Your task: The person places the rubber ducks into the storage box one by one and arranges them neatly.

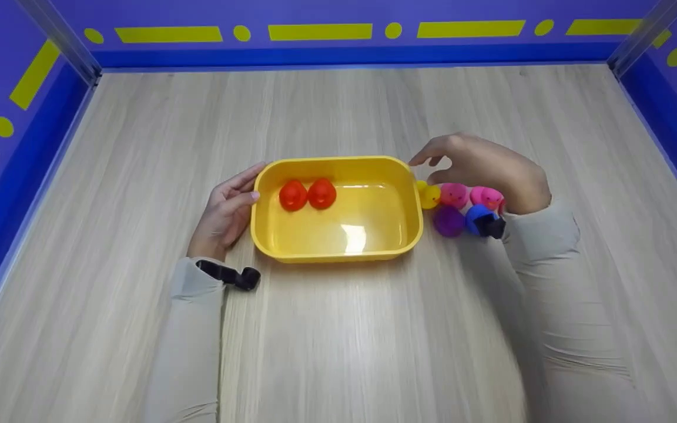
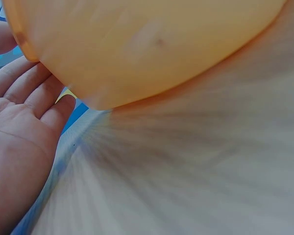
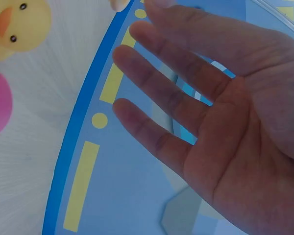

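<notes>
A yellow plastic basin [image 1: 338, 257] sits on the table, with two red rubber ducks [image 1: 293, 195] side by side in its left half. My left hand [image 1: 224, 211] holds the basin's left end, thumb at the rim and fingers against the outer wall. In the left wrist view the fingers reach under the rim. My right hand [image 1: 485, 167] hovers just past the basin's right end, fingers loosely bent and apart, holding nothing. Close below it are a yellow duck [image 1: 430, 195], a pink duck [image 1: 453, 195], another pink duck [image 1: 485, 198], a purple duck [image 1: 449, 221] and a blue duck [image 1: 475, 218].
The ducks stand in a tight cluster beside the basin's right wall. A black wrist-camera mount [image 1: 491, 226] overlaps the blue duck in the head view. Blue and purple panels [image 1: 338, 53] with yellow marks border the wooden table [image 1: 338, 341] at the back and sides.
</notes>
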Demonstrator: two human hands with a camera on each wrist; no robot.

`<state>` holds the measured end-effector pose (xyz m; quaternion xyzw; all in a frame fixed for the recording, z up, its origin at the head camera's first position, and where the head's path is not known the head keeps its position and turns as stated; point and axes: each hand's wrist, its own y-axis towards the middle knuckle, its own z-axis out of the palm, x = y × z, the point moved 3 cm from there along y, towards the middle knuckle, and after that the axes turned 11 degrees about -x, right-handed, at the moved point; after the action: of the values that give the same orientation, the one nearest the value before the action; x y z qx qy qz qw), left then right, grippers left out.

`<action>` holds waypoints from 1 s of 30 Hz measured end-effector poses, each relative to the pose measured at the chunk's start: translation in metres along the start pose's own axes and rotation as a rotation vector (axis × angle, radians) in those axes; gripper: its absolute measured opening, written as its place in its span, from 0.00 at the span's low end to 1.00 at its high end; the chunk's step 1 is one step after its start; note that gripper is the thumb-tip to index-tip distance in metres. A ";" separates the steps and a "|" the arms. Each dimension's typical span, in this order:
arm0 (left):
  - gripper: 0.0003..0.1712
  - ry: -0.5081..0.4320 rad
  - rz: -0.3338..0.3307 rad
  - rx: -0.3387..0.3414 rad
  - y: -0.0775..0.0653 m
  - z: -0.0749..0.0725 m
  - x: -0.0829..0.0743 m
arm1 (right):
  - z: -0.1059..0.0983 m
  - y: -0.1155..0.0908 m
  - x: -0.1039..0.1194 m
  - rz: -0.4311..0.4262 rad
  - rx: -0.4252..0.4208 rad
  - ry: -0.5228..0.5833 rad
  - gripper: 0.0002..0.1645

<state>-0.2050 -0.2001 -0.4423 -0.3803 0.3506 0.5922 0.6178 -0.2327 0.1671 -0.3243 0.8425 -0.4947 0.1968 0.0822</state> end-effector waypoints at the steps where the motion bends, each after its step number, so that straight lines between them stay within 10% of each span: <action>1: 0.33 0.006 0.002 0.001 0.000 0.000 0.000 | 0.001 -0.001 -0.002 0.002 0.004 0.000 0.23; 30: 0.33 -0.013 -0.002 0.017 0.000 0.001 0.000 | 0.013 -0.040 -0.059 0.030 -0.157 0.090 0.33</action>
<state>-0.2049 -0.1997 -0.4415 -0.3714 0.3513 0.5911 0.6239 -0.2207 0.2300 -0.3585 0.8164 -0.5168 0.1962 0.1670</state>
